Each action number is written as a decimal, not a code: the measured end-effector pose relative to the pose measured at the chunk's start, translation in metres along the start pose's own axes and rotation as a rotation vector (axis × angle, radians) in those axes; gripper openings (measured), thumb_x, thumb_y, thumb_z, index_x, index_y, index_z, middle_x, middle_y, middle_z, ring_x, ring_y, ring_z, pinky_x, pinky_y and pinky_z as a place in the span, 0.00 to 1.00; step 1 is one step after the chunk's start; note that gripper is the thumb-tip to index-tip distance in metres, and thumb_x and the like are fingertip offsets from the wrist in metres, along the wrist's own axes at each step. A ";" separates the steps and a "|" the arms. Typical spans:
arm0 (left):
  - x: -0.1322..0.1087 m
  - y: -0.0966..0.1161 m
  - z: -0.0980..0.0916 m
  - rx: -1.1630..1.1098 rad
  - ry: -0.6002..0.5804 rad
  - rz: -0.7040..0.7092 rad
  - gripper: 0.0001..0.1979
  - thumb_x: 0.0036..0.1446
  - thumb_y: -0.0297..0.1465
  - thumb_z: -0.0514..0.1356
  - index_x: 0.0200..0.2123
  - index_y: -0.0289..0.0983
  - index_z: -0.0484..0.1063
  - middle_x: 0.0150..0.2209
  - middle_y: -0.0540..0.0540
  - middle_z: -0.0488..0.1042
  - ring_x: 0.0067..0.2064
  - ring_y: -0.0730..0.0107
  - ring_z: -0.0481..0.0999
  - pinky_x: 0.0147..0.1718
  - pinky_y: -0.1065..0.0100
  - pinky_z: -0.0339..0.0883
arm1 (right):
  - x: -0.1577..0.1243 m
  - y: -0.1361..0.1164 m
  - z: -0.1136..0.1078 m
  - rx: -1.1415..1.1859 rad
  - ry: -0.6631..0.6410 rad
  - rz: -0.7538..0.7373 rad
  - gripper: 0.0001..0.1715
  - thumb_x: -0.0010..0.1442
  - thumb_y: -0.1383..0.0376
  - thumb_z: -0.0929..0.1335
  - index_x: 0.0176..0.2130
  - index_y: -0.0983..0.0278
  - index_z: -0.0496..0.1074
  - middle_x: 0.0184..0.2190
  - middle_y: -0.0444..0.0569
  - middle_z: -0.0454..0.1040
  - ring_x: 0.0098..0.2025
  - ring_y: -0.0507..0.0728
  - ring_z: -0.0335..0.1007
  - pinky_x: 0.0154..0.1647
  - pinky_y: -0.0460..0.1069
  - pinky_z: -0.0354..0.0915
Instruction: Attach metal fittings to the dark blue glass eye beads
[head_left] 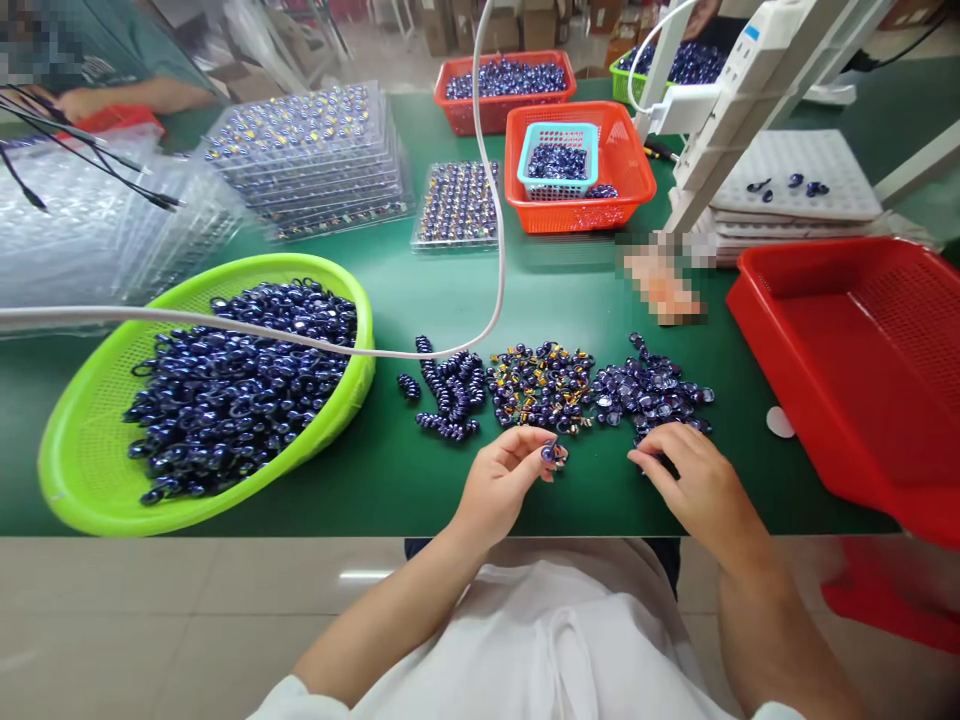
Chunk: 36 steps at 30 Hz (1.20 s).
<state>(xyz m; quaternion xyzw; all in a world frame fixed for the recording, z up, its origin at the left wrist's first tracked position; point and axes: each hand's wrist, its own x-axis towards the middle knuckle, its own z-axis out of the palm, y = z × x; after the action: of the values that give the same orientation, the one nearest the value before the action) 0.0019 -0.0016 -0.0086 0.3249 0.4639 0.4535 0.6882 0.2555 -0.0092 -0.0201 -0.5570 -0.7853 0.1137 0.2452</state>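
Note:
My left hand pinches a small shiny dark-blue part between thumb and fingertips, just above the green table. Its fingers hide some of the part. My right hand is closed at thumb and forefinger, at the near edge of a pile of dark-blue caps; whatever its fingertips hold is too small to make out. Beyond my left hand lies a pile of blue parts with gold-coloured pieces. Left of that are dark-blue ringed parts in short rows.
A green basket full of blue looped parts stands at left, crossed by a white cable. Red bins stand at right and behind. Stacked clear trays, white trays and a post stand farther back. Another person sits across.

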 end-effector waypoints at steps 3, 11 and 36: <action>0.001 0.000 0.000 -0.008 -0.007 0.017 0.13 0.52 0.37 0.71 0.36 0.35 0.78 0.33 0.45 0.80 0.32 0.71 0.76 0.32 0.70 0.70 | 0.000 -0.008 0.000 0.075 0.072 0.048 0.07 0.67 0.65 0.67 0.34 0.60 0.67 0.32 0.46 0.73 0.36 0.57 0.71 0.40 0.53 0.65; -0.004 0.002 0.012 -0.147 -0.158 0.011 0.11 0.55 0.35 0.70 0.38 0.36 0.77 0.40 0.42 0.83 0.46 0.62 0.80 0.48 0.64 0.71 | 0.006 -0.062 0.025 0.403 0.283 0.063 0.07 0.62 0.68 0.71 0.40 0.58 0.70 0.35 0.44 0.78 0.35 0.54 0.77 0.37 0.49 0.72; -0.008 0.016 -0.002 -0.290 0.039 -0.125 0.15 0.50 0.34 0.73 0.37 0.33 0.74 0.38 0.43 0.82 0.40 0.59 0.83 0.43 0.60 0.75 | 0.017 -0.072 0.044 0.276 0.243 -0.146 0.14 0.61 0.74 0.69 0.45 0.58 0.71 0.36 0.48 0.75 0.38 0.56 0.74 0.39 0.52 0.74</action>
<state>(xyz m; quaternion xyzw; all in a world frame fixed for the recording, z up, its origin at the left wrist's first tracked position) -0.0065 -0.0031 0.0071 0.1838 0.4260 0.4784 0.7456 0.1696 -0.0142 -0.0204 -0.4695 -0.7651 0.1339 0.4198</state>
